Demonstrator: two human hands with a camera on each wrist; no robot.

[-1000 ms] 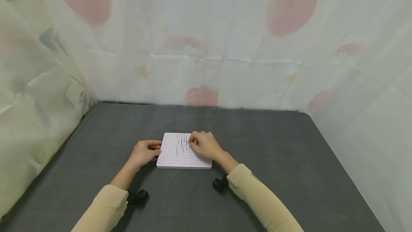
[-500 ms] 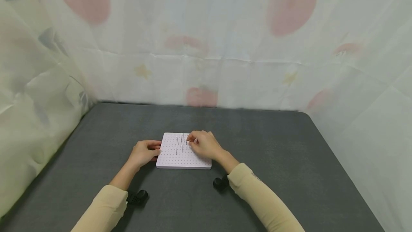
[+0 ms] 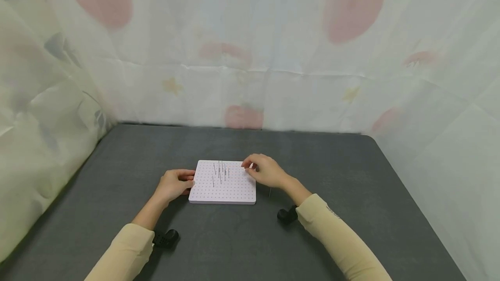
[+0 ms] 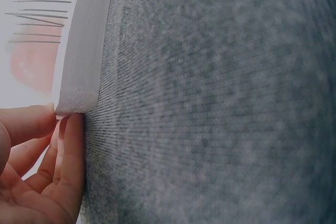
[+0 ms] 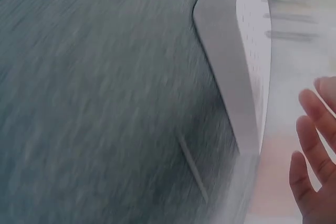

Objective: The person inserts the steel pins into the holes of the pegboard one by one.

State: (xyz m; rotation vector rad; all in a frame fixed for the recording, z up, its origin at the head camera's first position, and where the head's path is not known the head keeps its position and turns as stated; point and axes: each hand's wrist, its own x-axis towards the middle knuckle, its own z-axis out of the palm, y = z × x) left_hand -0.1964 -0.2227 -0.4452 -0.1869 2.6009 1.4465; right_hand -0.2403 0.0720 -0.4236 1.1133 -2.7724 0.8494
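A white pegboard (image 3: 234, 192) with rows of small holes lies on the table. Several thin metal pins (image 3: 221, 172) stand up from its far middle part, some slightly tilted. My left hand (image 3: 172, 187) holds the board's left edge; in the left wrist view the thumb (image 4: 31, 121) touches its upper edge and the fingers meet its side. Off the board's right far corner hovers my right hand (image 3: 267, 171), its fingers loosely bent with nothing visible between them. One loose pin (image 5: 192, 166) lies on the table to the right of the board, partly covered by the right hand in the head view.
The dark grey table (image 3: 332, 177) reaches back to a pale curtain (image 3: 304, 55) with fruit prints. More curtain hangs along the left and right sides. Black wrist cameras (image 3: 167, 238) sit under both forearms, close above the table.
My right hand has left the standing pins and moved right, past the board's far right corner. The loose pin on the table has come into sight. My left hand stays at the board.
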